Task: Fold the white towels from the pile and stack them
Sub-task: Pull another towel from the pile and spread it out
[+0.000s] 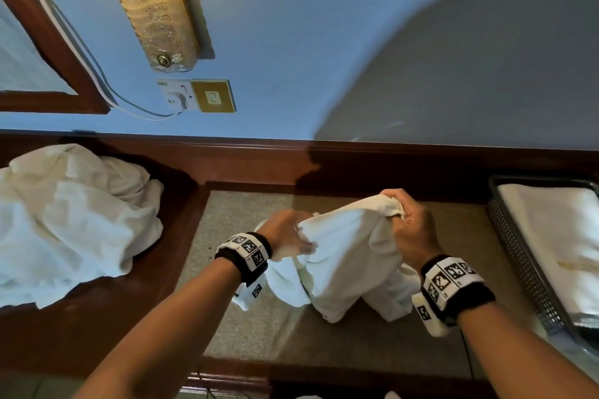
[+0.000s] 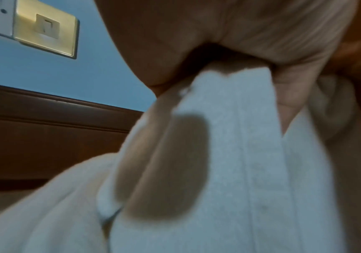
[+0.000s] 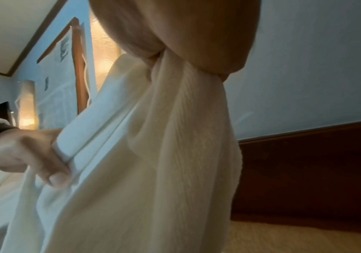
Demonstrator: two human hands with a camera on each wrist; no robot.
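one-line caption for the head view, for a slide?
Both hands, left hand and right hand, grip a bunched white towel above the mat, unfolded pile at left, mesh tray at right.

A hotel guest room is serving as the workplace: a lit frosted-glass wall lamp [image 1: 147, 6] is glowing on a pale blue wall [image 1: 291, 42] above a brass switch plate [image 1: 212, 96] and a white socket [image 1: 175, 94] with a cord trailing from it. A dark wood-framed mirror [image 1: 48, 52] is hanging at the left. White towels [image 1: 71, 220] are lying heaped at the left end of a polished wooden counter [image 1: 181, 223], while folded ones are sitting in a metal mesh tray [image 1: 518, 262] at the right edge.
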